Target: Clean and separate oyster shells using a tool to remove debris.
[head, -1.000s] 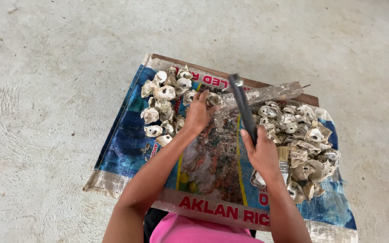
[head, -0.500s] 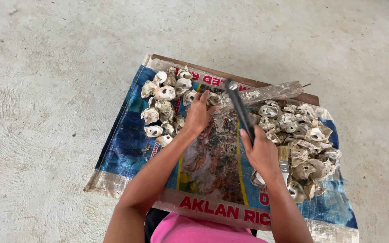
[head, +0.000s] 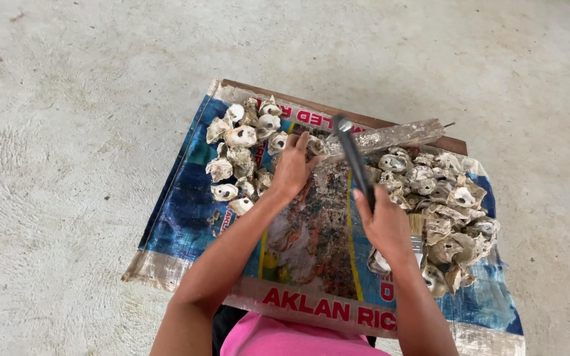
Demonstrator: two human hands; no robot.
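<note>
My right hand [head: 384,221] grips the handle of a dark hammer [head: 353,157], whose metal head is down at the far middle of the sack. My left hand [head: 293,166] is closed on an oyster shell [head: 316,146] and holds it against a grey wooden bar [head: 397,136], just under the hammer head. A heap of pale shells [head: 239,155] lies left of my left hand. A bigger heap of brownish shells [head: 446,201] lies right of the hammer.
A blue printed woven sack [head: 183,217] covers a brown board [head: 338,109] on a pale concrete floor [head: 67,132]. A small brush [head: 417,231] lies by my right wrist. Pink clothing [head: 285,339] shows at the bottom edge.
The hammer has swung down from a raised position toward the shell held by my left hand. My left hand has stayed in place.
</note>
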